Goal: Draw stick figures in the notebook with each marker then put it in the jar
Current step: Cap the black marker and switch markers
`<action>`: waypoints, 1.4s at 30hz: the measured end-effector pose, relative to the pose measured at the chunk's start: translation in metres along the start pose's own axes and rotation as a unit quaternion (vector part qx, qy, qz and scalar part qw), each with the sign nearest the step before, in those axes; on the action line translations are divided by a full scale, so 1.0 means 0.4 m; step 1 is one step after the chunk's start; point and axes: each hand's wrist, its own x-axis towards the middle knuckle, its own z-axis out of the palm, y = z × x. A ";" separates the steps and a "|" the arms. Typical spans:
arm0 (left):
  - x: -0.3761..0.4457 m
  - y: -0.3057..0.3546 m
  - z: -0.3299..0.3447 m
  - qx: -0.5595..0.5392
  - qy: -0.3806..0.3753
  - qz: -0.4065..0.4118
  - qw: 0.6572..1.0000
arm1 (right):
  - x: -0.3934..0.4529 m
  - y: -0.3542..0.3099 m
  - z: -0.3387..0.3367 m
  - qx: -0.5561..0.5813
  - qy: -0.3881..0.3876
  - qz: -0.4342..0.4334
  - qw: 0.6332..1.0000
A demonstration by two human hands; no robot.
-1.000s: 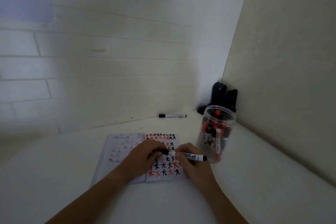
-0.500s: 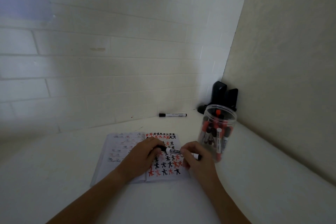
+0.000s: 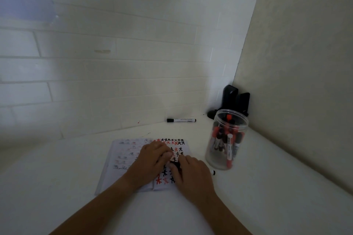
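A plain room corner, perhaps a home. A white painted brick wall (image 3: pixel 118 66) meets a textured beige wall (image 3: pixel 305 63). A white desk (image 3: pixel 57 177) fills the corner.

One notebook (image 3: pixel 133 158), one jar (image 3: pixel 225 139), two hands, one loose marker (image 3: pixel 181 120) by the wall.

Only one view — from a head-worn wide-angle camera, looking forward and down across a white table (image 3: pixel 57 187) into a room corner. Faces a white brick wall (image 3: pixel 114 63) straight ahead, with a plain wall (image 3: pixel 305 63) closing the right side. Sits close above the work: both forearms enter from the bottom edge, left hand (image 3: pixel 150 162) and right hand (image 3: pixel 193 171) low of centre over an open notebook (image 3: pixel 124 152). Catches a clear jar (image 3: pixel 225 139) right of centre and a lone marker (image 3: pixel 181 120) farther back at the wall's foot. Bends straight lines near the edges — brick courses curve. No second view to overlap.
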 end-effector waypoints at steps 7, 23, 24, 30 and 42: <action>-0.014 -0.025 0.023 0.112 -0.040 -0.088 0.989 | -0.006 0.010 -0.013 -0.042 -0.047 0.084 0.994; -0.019 -0.031 0.022 0.109 -0.023 -0.076 0.991 | 0.003 0.024 -0.024 0.050 -0.100 0.082 0.990; -0.020 -0.031 0.023 0.109 -0.025 -0.077 0.991 | 0.009 0.022 -0.036 0.082 -0.086 0.064 0.991; -0.021 -0.044 0.026 0.145 -0.054 -0.063 0.986 | 0.129 0.027 -0.191 0.173 -0.002 0.005 0.985; 0.110 -0.068 0.051 0.214 -0.107 -0.060 0.969 | 0.303 0.231 -0.362 0.182 0.229 0.138 0.946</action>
